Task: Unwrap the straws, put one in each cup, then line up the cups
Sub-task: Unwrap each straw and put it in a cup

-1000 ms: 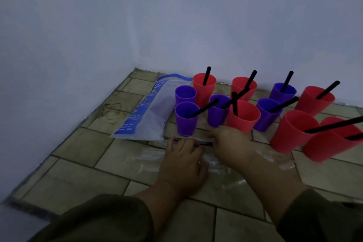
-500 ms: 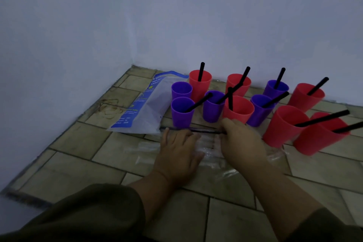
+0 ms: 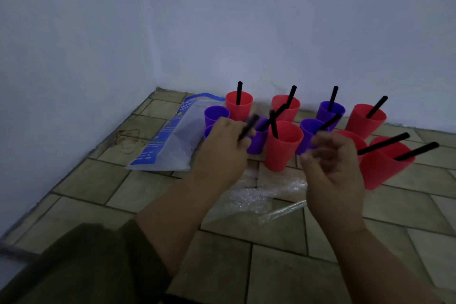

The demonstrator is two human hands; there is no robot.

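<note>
Several red and purple cups stand clustered on the tiled floor by the wall, most with a black straw inside. The back-left purple cup (image 3: 216, 114) has no straw. A second purple cup (image 3: 208, 131) is mostly hidden behind my left hand (image 3: 225, 148), which is raised in front of it and grips a blurred black straw (image 3: 248, 127). My right hand (image 3: 332, 165) hovers before the front purple cup (image 3: 309, 131), fingers loosely curled, with nothing visible in them. A red cup (image 3: 283, 148) stands between my hands.
A blue and white plastic bag (image 3: 172, 138) lies left of the cups. Crumpled clear wrappers (image 3: 249, 196) and a clear tube-shaped wrapper (image 3: 281, 211) lie on the floor below my hands. White walls meet at the corner behind.
Both hands rose from the wrapper on the floor. My left hand now holds the bare black straw near the left purple cups, and my right hand has let go and lifted.
</note>
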